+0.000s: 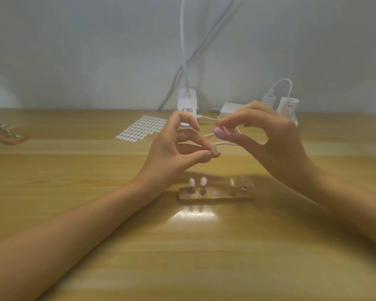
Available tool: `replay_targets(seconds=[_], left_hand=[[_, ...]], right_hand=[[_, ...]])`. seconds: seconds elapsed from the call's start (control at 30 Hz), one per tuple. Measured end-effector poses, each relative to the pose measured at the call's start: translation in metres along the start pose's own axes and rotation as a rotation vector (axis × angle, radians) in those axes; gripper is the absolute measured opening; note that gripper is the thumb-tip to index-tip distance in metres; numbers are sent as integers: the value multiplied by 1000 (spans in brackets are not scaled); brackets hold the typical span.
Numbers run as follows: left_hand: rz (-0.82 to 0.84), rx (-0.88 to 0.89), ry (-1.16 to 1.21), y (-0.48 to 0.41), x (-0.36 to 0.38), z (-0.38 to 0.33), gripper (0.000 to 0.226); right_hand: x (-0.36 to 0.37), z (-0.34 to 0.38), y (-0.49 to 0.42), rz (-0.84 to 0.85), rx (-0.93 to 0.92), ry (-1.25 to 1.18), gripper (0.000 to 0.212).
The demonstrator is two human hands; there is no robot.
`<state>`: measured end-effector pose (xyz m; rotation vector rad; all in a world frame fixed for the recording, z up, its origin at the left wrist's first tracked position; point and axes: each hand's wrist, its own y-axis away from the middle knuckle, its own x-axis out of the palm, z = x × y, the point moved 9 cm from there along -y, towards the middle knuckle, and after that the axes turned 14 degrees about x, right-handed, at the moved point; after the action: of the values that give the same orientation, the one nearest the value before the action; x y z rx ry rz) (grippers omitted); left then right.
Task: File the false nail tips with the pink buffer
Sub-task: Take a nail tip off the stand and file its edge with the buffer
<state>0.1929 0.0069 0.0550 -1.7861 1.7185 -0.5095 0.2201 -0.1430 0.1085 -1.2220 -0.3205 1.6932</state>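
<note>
we see the left hand [176,151] pinching a false nail tip [214,149] between thumb and fingertip, raised above the table [117,235]. the right hand [271,140] pinches the pink buffer [223,132] just above that tip; we cannot tell if they touch. below the hands, a wooden stand [215,197] carries four more tips on pegs.

A wooden surface [74,213] meets a grey wall [74,51]. A sheet of small white tabs [142,128] lies just beside a white lamp base [187,104] whose stalk [182,40] rises out of view. Right of it stand white chargers [288,106] under a looped cable [282,81]. A wooden strip [7,135] lies far left.
</note>
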Motion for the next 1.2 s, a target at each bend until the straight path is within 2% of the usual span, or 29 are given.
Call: replay_targets(seconds=[0.13, 0.27, 0.43, 0.57, 0.63, 0.7, 0.77, 0.83, 0.9, 0.97, 1.1, 1.2], left_hand=[[-7, 9, -6, -1, 0, -2, 47], [-7, 2, 29, -1, -2, 2, 44], [-1, 23, -4, -2, -2, -1, 47], [-2, 26, 16, 0, -3, 1, 44], [-2, 33, 0, -1, -2, 0, 44], [0, 36, -11, -1, -2, 0, 45], [-12, 34, -15, 0, -3, -1, 46], [-17, 35, -17, 1, -4, -1, 46], [-12, 38, -22, 0, -3, -1, 44], [-8, 36, -38, -1, -3, -1, 45], [-17, 38, -37, 1, -3, -3, 46], [-15, 27, -41, 1, -2, -2, 44]], right_hand=[[23, 19, 8, 108, -141, 53, 15], [4, 1, 0, 32, -20, 42, 11], [20, 16, 9, 114, -151, 55, 11], [4, -4, 4, 39, 6, 32, 7], [4, 9, 6, 6, -80, 6, 9], [16, 18, 10, 71, -155, 24, 11], [17, 2, 9, 106, -45, 49, 11], [8, -8, 7, 65, 30, 36, 10], [5, 4, 8, 26, -55, -5, 8], [15, 14, 10, 77, -142, 12, 11], [13, -14, 7, 98, 40, 64, 8], [5, 0, 7, 18, -55, -3, 8]])
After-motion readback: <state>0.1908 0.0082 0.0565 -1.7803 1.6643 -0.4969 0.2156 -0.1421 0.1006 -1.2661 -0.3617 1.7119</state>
